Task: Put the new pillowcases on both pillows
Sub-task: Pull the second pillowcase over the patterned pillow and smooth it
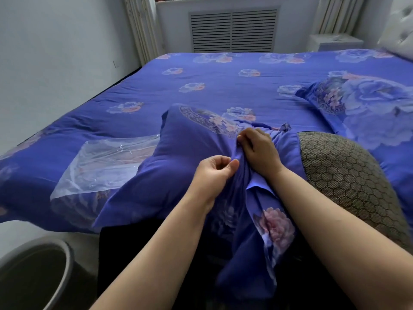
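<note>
A blue floral pillowcase (pixel 183 157) lies at the near edge of the bed, partly pulled over a pillow with a dark honeycomb cover (pixel 339 175) that sticks out on the right. My left hand (pixel 214 173) pinches a fold of the pillowcase cloth between thumb and fingers. Just above it, my right hand (pixel 257 148) grips the bunched cloth at the same fold. The loose end of the pillowcase hangs down over the bed's edge between my forearms. A second pillow (pixel 366 108) in a matching blue floral pillowcase lies at the right of the bed.
The bed (pixel 223 86) has a blue floral sheet. A clear plastic bag (pixel 100 166) lies flat to the left of the pillowcase. A round dark bin (pixel 33 276) stands on the floor at bottom left. A white headboard (pixel 400 30) and a small cabinet (pixel 335 42) are at the far right.
</note>
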Demonstrator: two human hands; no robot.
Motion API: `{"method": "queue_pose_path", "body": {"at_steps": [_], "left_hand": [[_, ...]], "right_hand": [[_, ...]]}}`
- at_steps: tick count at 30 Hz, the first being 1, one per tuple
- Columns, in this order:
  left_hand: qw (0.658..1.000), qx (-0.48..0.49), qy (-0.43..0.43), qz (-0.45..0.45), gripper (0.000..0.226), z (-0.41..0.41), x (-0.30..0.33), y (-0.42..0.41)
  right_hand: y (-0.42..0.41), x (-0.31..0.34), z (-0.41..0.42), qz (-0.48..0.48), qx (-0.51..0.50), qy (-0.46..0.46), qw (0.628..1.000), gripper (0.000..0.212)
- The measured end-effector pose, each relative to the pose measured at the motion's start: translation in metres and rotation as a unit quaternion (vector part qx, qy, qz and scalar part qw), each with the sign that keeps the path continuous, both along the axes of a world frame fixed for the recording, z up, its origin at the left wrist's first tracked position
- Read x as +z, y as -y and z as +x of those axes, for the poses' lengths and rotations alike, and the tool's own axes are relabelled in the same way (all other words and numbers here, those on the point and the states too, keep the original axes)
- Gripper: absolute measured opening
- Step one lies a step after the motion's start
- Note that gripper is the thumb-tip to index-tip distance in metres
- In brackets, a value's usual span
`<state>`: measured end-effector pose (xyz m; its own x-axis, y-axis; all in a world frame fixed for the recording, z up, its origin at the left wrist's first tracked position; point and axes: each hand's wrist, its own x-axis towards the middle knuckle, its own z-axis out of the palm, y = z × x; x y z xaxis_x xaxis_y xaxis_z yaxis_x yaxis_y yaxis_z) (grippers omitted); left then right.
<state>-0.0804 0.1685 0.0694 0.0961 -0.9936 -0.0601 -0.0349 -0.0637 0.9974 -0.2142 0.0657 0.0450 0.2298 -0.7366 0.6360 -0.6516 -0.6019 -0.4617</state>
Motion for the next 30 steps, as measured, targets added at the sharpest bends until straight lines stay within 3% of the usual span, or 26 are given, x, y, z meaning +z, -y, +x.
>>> {"method": "queue_pose_path", "body": {"at_steps": [2, 4, 7, 9, 11, 15, 17, 20, 23, 24, 27, 30], "left_hand": [[1.000, 0.002, 0.005, -0.010, 0.018, -0.002, -0.006, 0.003], [0.999, 0.025, 0.030, -0.029, 0.018, 0.006, -0.014, 0.010], [0.966, 0.088, 0.228, -0.086, 0.013, 0.017, -0.030, 0.017], [0.932, 0.116, 0.318, -0.132, 0.013, 0.017, -0.045, 0.016], [0.911, 0.134, 0.353, -0.167, 0.020, 0.012, -0.057, 0.016], [0.864, 0.189, 0.391, -0.257, 0.015, 0.013, -0.071, 0.021], [0.877, 0.214, 0.335, -0.271, 0.013, 0.013, -0.064, 0.030], [0.911, 0.252, 0.185, -0.269, 0.012, 0.014, -0.030, 0.054], [0.894, 0.295, 0.168, -0.291, 0.014, 0.032, 0.019, 0.100], [0.904, 0.280, 0.167, -0.277, 0.014, 0.039, 0.040, 0.117], [0.947, 0.146, 0.206, -0.197, 0.016, 0.046, 0.085, 0.154], [0.924, -0.004, 0.368, -0.107, 0.037, 0.033, 0.064, 0.162]], "right_hand": [[0.003, 0.003, -0.002, 0.003, -0.006, -0.024, 1.000, 0.041], [0.011, 0.006, -0.012, 0.049, -0.100, -0.102, 0.989, 0.049], [0.017, 0.020, -0.028, 0.247, -0.246, -0.250, 0.903, 0.075], [0.021, 0.025, -0.028, 0.269, -0.254, -0.313, 0.875, 0.079], [0.025, 0.031, -0.026, 0.264, -0.234, -0.351, 0.867, 0.068], [0.028, 0.037, -0.029, 0.313, -0.185, -0.290, 0.885, 0.053], [0.031, 0.048, -0.034, 0.334, -0.174, -0.216, 0.901, 0.052], [0.041, 0.079, -0.040, 0.348, -0.186, -0.083, 0.915, 0.052], [0.050, 0.106, -0.046, 0.312, -0.203, 0.081, 0.925, 0.046], [0.052, 0.112, -0.047, 0.289, -0.210, 0.110, 0.928, 0.043], [0.043, 0.112, -0.036, 0.242, -0.237, 0.051, 0.939, 0.033], [0.027, 0.082, -0.023, 0.257, -0.261, -0.084, 0.927, 0.047]]}}
